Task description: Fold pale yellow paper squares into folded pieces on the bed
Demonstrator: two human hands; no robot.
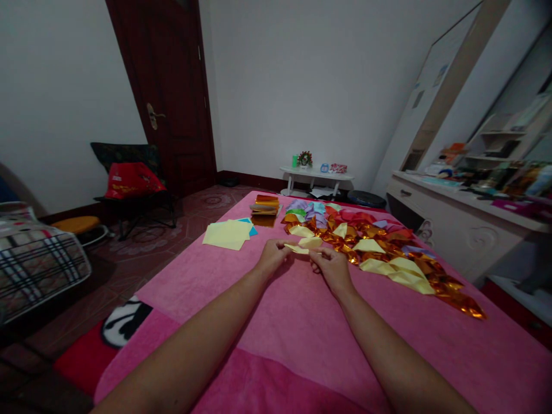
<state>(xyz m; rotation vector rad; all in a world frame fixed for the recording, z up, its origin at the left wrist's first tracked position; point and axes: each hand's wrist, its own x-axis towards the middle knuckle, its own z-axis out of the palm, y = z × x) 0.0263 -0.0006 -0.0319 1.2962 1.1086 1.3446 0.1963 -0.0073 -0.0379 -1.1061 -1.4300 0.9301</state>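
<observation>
Between my two hands is a folded piece of pale yellow paper (297,249), held just above a pink cloth. My left hand (274,256) pinches its left end, and my right hand (331,265) grips the right end with bent fingers. Just beyond them lies a spread of folded paper pieces (371,246), in shiny orange-gold, yellow, red, purple, green and blue. Left of my hands rest flat yellow sheets (227,234) with a blue sheet (253,227) partly under them. A stack of shiny gold paper (264,209) sits behind these.
The pink cloth (207,287) covers the surface before me. A low white table (317,172) with small items stands by the far wall. To the right is a cluttered white dresser (457,213); to the left, a folding chair bears a red bag (133,179). A checked quilted item (43,259) lies nearer.
</observation>
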